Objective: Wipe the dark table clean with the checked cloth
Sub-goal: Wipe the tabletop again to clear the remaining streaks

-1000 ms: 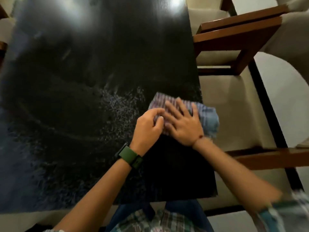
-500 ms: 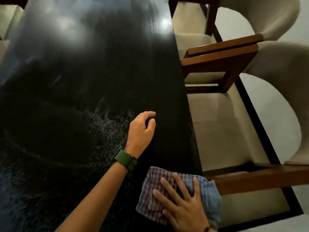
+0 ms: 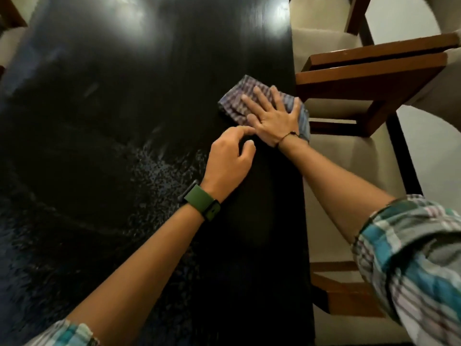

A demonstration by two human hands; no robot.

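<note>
Dark table point(image 3: 124, 121) with glossy top and speckled patch near centre, checked cloth point(image 3: 237, 101) lying at its right edge, right hand point(image 3: 272, 116) spread flat on cloth, fingers splayed, left hand point(image 3: 228, 161) loosely curled, gripping nothing, green watch point(image 3: 202, 202) on wrist, wooden chairs point(image 3: 374, 78) alongside

Checked cloth point(image 3: 235, 101) bunched flat at dark table point(image 3: 124, 121) right edge.

Glossy dark table point(image 3: 154, 101), woven cloth point(image 3: 234, 106)

home dining room | dark table point(image 3: 124, 121) | cushioned wooden chairs point(image 3: 369, 78)
</note>
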